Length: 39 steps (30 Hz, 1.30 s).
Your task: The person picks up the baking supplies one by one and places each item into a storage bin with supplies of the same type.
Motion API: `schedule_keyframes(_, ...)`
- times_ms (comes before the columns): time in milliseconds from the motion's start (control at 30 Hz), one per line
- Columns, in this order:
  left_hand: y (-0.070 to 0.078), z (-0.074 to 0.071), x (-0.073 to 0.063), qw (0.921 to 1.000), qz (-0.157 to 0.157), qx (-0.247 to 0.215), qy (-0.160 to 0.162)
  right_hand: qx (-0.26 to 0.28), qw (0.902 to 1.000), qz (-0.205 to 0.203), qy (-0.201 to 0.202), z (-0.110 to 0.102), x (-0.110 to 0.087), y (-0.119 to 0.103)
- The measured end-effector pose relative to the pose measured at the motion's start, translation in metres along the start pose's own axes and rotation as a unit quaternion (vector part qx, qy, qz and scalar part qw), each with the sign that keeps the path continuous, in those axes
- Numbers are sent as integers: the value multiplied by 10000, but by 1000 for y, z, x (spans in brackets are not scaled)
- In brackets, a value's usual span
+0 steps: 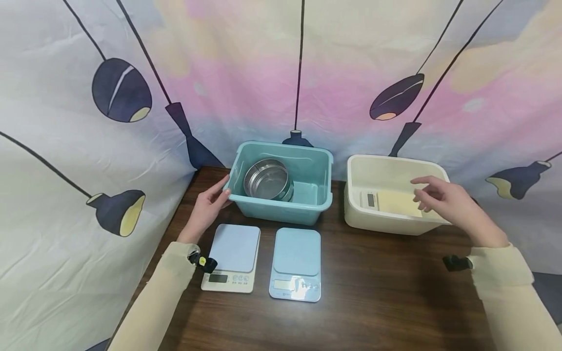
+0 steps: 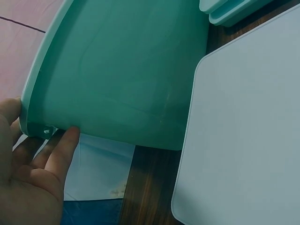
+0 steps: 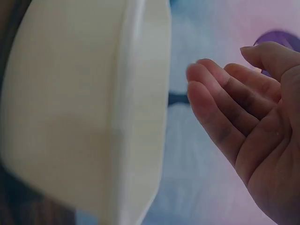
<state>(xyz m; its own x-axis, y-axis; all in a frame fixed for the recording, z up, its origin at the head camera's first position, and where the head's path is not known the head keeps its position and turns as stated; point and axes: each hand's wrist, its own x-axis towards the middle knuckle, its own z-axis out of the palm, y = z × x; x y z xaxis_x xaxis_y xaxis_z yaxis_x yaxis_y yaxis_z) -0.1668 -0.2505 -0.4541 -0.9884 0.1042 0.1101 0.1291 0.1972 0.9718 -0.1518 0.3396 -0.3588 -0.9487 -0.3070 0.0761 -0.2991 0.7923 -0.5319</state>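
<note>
My left hand [image 1: 204, 213] grips the left front corner of a teal plastic bin [image 1: 281, 213]. In the left wrist view, the thumb lies at the bin's rim [image 2: 33, 89] and the fingers reach beneath it. Inside that bin sits a round metal sieve [image 1: 266, 179], toward the left side. Over the right part of a cream plastic bin [image 1: 386, 222] hovers my right hand [image 1: 445, 200], fingers loosely bent and holding nothing. A cream kitchen scale [image 1: 397, 202] with a small display lies in the cream bin, partly hidden by the right hand.
A white kitchen scale [image 1: 234, 248] and a light blue kitchen scale [image 1: 296, 253] lie side by side before the teal bin on the dark wooden table [image 1: 373, 292]. Behind the bins hangs a printed cloth [image 1: 246, 73].
</note>
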Motion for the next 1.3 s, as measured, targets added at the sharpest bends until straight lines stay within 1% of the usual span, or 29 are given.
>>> schedule_keyframes(167,0,-1,-3,9999,-55,27,128,-76,9990,257,354,1,-16,31)
schedule_keyframes(300,-1,1,-2,9999,-21,75,89,-253,9961,562,625,0,-32,55)
schedule_keyframes(367,-1,3,-2,9999,24,110,77,-296,9943,650,790,1,-39,66)
schedule_keyframes(467,-1,5,-1,9999,62,92,116,-303,9916,721,1031,4,-48,80)
schedule_keyframes(533,-1,5,-1,9998,71,114,142,-330,9901,799,1110,8,-53,86)
schedule_keyframes(633,-1,4,-2,9998,56,97,184,-284,9904,905,1004,13,-58,91)
schedule_keyframes(767,-2,4,-1,9997,35,102,210,-53,9933,862,774,19,-62,92)
schedule_keyframes(867,-3,4,-2,9997,45,143,215,58,9941,787,750,23,-64,94)
schedule_keyframes(1033,-4,6,-5,9987,94,321,377,236,9931,823,796,30,-65,98)
schedule_keyframes(1100,-4,8,-8,9977,143,448,486,385,9923,868,799,32,-66,100)
schedule_keyframes(1200,-2,11,-16,9964,192,533,631,709,9894,964,821,36,-68,103)
schedule_keyframes(1300,-1,14,-25,9957,180,486,767,1017,9855,1004,914,40,-70,105)
